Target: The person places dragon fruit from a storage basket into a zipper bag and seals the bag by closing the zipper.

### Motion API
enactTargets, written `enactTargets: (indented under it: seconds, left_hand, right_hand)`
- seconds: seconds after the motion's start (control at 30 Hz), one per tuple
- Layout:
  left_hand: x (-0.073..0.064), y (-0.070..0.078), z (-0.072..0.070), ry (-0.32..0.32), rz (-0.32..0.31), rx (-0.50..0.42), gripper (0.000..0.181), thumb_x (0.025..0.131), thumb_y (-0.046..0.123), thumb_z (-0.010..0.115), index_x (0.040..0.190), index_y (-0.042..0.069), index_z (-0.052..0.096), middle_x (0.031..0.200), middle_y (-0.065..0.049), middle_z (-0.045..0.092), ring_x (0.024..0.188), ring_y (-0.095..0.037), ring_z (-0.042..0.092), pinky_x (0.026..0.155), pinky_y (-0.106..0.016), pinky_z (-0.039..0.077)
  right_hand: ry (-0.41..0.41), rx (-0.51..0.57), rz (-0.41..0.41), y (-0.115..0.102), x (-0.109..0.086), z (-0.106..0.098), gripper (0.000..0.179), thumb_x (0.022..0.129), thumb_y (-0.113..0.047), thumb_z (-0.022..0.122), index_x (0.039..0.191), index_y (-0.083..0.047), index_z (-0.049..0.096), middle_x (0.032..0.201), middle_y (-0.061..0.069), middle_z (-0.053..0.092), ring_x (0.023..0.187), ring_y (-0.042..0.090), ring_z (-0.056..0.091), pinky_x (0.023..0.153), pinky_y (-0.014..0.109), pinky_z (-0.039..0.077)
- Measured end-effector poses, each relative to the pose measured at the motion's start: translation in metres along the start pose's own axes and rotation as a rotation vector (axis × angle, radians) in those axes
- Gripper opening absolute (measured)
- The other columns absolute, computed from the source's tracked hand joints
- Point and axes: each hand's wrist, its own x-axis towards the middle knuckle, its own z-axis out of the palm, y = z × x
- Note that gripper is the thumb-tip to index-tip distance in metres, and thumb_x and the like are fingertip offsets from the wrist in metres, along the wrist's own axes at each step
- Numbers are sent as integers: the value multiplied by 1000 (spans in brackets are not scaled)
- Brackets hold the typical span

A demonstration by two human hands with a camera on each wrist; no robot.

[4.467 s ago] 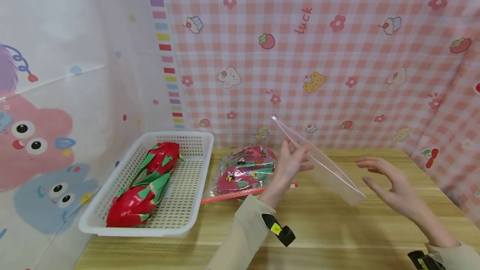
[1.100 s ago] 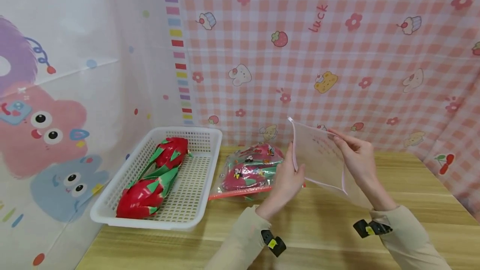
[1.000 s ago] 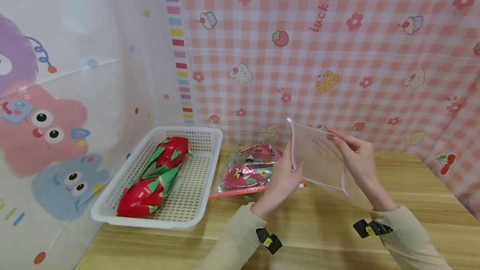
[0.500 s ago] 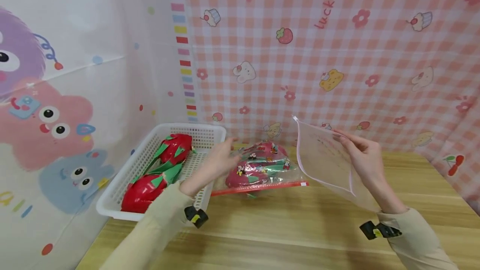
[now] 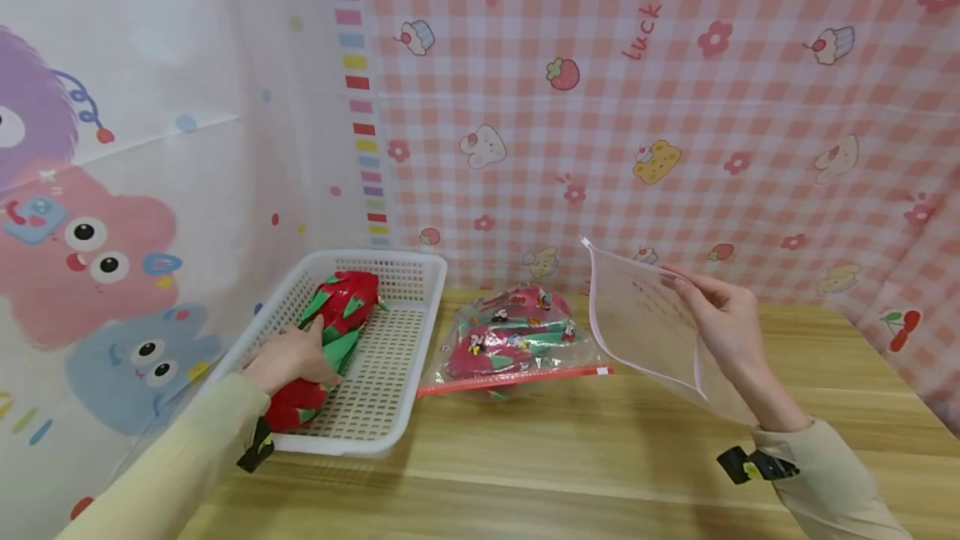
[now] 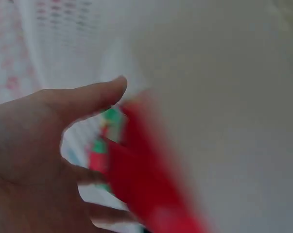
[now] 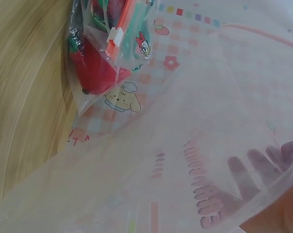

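Observation:
Two glossy red dragon fruits with green scales lie in a white basket: a far dragon fruit and a near dragon fruit, partly hidden by my left hand. In the blurred left wrist view, that hand has its thumb stretched out and its fingers spread beside the red fruit; the fingertips are hidden. My right hand pinches the upper edge of a frosted zip bag with a pink rim, its mouth gaping to the left. Through the film in the right wrist view, several fingers show.
A clear cartoon-print zip bag with a red slider strip holds dragon fruit and lies on the wooden table, between basket and right hand. A pink checked cloth hangs behind; a white printed cloth is at left.
My left hand has let go of the frosted bag's rim and moved left and down into the basket, over the near dragon fruit. The right hand keeps holding the bag in about the same place.

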Motion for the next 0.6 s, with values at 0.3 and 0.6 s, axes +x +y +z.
enactTargets:
  seconds: [0.3, 0.6]
  left_hand:
    - [5, -33, 12, -72, 144, -57, 104, 72, 52, 75, 144, -6, 28, 142, -38, 33, 124, -56, 39, 95, -61, 42]
    - [2, -30, 14, -7, 165, -112, 99, 65, 39, 83, 140, -5, 36, 130, -36, 47, 112, -50, 51, 84, -56, 50]
  right_hand:
    - [-9, -20, -3, 1, 0, -1, 36, 98, -28, 52, 122, -4, 64, 93, -36, 64, 87, -18, 56, 66, 6, 41]
    - [-26, -6, 30, 2, 0, -3, 40, 97, -31, 52, 123, -2, 63, 94, -35, 64, 99, -21, 53, 80, 1, 42]
